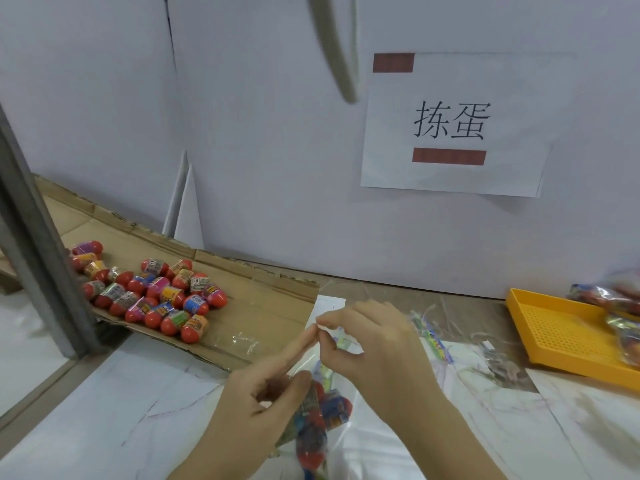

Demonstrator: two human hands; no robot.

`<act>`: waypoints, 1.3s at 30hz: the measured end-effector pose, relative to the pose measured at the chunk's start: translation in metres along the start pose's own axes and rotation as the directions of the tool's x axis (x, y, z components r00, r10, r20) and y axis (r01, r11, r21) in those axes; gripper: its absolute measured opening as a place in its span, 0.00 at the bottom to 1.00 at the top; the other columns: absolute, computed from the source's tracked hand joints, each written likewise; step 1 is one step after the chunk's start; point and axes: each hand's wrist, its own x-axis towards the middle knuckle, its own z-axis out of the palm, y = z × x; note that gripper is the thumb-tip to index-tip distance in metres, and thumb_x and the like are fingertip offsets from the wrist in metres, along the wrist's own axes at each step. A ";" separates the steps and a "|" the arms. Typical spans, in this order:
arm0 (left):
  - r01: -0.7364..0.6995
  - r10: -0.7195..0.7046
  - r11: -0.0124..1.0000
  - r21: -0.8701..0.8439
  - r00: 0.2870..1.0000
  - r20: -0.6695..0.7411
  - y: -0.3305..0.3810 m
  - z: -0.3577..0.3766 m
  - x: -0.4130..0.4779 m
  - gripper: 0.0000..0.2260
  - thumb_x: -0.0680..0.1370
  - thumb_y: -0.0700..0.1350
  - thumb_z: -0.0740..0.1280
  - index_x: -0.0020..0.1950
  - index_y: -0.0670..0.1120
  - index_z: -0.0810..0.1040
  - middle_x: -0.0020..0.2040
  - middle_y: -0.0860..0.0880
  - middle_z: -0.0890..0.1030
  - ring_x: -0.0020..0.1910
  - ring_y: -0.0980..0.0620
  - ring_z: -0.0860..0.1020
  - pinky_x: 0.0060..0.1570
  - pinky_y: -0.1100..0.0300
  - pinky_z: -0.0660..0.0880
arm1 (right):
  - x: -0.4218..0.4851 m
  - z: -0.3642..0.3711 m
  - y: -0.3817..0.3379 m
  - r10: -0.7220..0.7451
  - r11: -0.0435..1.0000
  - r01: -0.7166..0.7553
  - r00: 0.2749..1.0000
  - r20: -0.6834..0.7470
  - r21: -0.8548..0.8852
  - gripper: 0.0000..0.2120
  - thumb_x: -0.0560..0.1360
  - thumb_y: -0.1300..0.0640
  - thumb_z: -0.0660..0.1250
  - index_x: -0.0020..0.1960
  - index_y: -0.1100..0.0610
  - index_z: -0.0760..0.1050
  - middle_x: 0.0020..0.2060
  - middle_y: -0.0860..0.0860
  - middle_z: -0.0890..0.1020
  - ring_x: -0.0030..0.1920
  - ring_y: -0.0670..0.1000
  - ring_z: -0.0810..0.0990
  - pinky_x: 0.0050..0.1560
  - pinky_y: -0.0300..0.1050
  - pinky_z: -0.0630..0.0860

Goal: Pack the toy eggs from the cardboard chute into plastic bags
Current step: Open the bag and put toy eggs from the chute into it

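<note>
Plastic bag (325, 410), part-filled, low centre: mouth pinched by left hand (263, 389) and right hand (377, 344), likely for sealing. Loose toy eggs (156, 296): heaped on cardboard chute (270, 306), left, within reach. Yellow tray (554, 330), right: holds packed bags.

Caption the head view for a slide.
Left hand and right hand pinch a plastic bag of toy eggs; more eggs lie on the cardboard chute.
</note>
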 end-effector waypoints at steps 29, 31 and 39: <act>0.196 -0.198 0.955 -0.221 0.980 0.014 0.013 0.000 0.003 0.17 0.75 0.42 0.67 0.56 0.63 0.81 0.52 0.51 0.85 0.52 0.53 0.83 0.50 0.64 0.79 | -0.005 0.009 0.008 0.254 0.941 -0.269 0.963 0.094 0.206 0.03 0.64 0.63 0.68 0.34 0.56 0.78 0.29 0.45 0.76 0.31 0.44 0.72 0.35 0.27 0.66; 0.228 -0.242 0.938 -0.261 0.970 -0.023 0.013 -0.001 0.004 0.14 0.72 0.41 0.67 0.53 0.56 0.85 0.48 0.49 0.86 0.48 0.54 0.84 0.45 0.66 0.79 | -0.006 0.012 0.010 0.268 0.936 -0.284 0.958 0.099 0.209 0.04 0.63 0.65 0.69 0.35 0.58 0.78 0.29 0.46 0.76 0.32 0.44 0.72 0.35 0.26 0.66; 0.299 -0.398 0.885 -0.358 0.884 -0.244 0.015 -0.020 0.019 0.14 0.76 0.32 0.64 0.48 0.49 0.83 0.42 0.52 0.86 0.41 0.57 0.84 0.37 0.68 0.78 | 0.003 -0.001 0.049 0.632 0.756 -0.592 0.771 -0.078 0.279 0.14 0.67 0.67 0.71 0.32 0.48 0.76 0.26 0.44 0.77 0.29 0.38 0.73 0.33 0.27 0.67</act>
